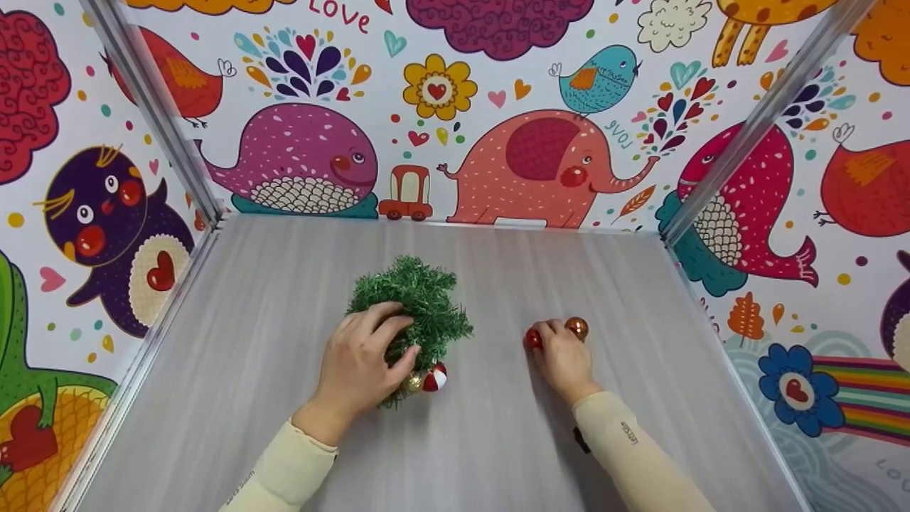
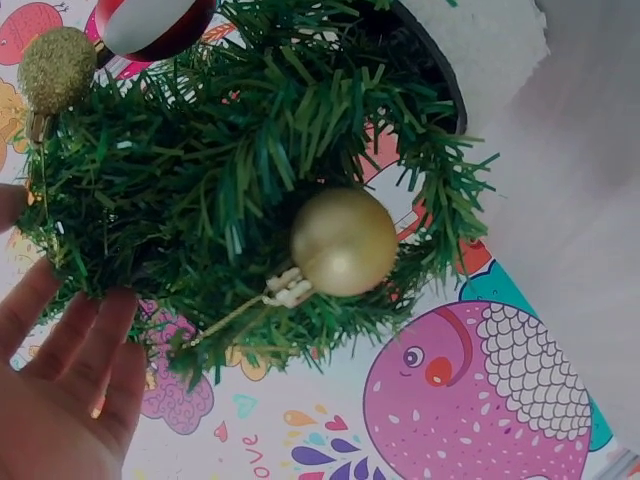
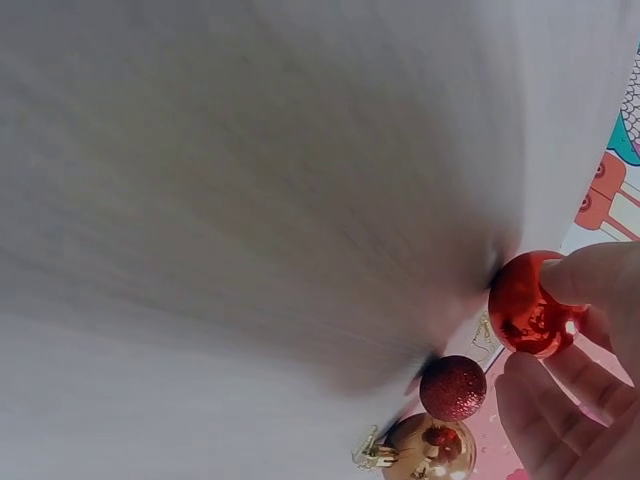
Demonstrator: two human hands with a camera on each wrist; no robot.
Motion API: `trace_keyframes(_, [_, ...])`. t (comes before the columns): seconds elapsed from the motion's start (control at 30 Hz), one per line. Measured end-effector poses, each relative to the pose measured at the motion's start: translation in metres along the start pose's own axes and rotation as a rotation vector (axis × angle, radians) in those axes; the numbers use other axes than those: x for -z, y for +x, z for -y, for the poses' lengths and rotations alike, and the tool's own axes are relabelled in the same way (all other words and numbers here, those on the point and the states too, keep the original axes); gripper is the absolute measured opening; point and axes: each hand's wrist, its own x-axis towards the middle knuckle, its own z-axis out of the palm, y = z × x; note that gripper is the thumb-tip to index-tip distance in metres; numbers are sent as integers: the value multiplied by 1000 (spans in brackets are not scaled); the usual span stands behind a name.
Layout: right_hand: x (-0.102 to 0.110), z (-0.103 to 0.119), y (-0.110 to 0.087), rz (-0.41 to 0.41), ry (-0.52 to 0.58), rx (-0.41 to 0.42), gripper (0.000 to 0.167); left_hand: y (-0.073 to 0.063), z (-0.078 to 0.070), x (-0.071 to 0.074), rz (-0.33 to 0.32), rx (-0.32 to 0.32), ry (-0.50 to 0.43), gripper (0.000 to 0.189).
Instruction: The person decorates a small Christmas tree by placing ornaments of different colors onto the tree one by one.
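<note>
A small artificial Christmas tree with green tinsel branches stands left of the middle of the table. My left hand holds its left side, fingers and thumb curved about the branches. A matte gold ball, a glittery gold ball and a red-and-white ball hang on the tree. Further right, my right hand pinches a shiny red ball between thumb and fingers, low over the table. Beside that hand lie a glittery dark red ball and a shiny copper-gold ball.
The grey wood-grain table is bordered by walls printed with cartoon animals. Metal posts rise at the two back corners. Under the branches, a dark curved rim shows near the tree's base.
</note>
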Motion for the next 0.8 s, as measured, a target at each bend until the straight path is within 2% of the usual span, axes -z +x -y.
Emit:
trace_keyframes(0.4, [-4, -1, -2, -25, -2, -14, 37, -1, 8, 8, 29, -24, -15, 29])
trace_keyframes(0.8, [-3, -4, -3, 2, 4, -20, 37, -3, 12, 15, 60, -17, -24, 26])
